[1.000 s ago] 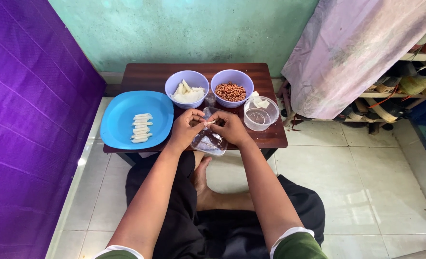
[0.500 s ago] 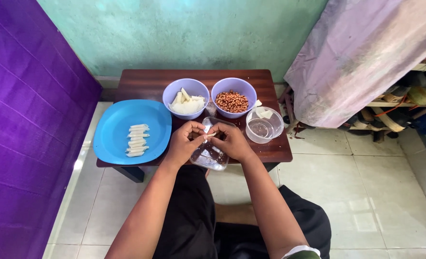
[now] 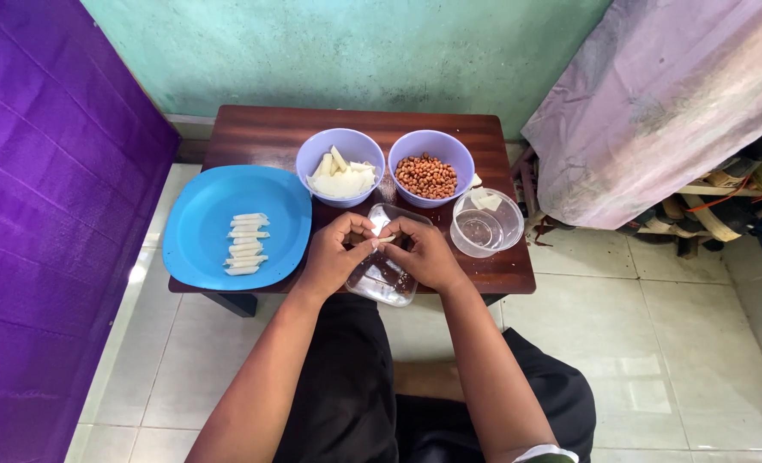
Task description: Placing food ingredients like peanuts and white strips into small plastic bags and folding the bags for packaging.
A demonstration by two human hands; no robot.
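Observation:
My left hand (image 3: 336,255) and my right hand (image 3: 424,252) meet above a clear plastic tray (image 3: 386,276) at the front edge of a small dark wooden table (image 3: 278,137). Between the fingertips of both hands is a small white wrapper piece (image 3: 380,235), pinched and partly hidden. To the left lies a blue plate (image 3: 201,225) with a column of several folded white rolls (image 3: 246,243). Behind my hands stand a lilac bowl of white wrapper pieces (image 3: 340,177) and a lilac bowl of peanuts (image 3: 428,175).
A clear round container (image 3: 486,223) with a little liquid sits at the table's right. A purple wall (image 3: 46,206) runs along the left, a teal wall behind. A pale cloth (image 3: 655,103) covers clutter at the right. My crossed legs rest on the tiled floor.
My view has tipped slightly, so the table sits a little lower in frame. My hands stay together over the clear tray, still working the small white piece.

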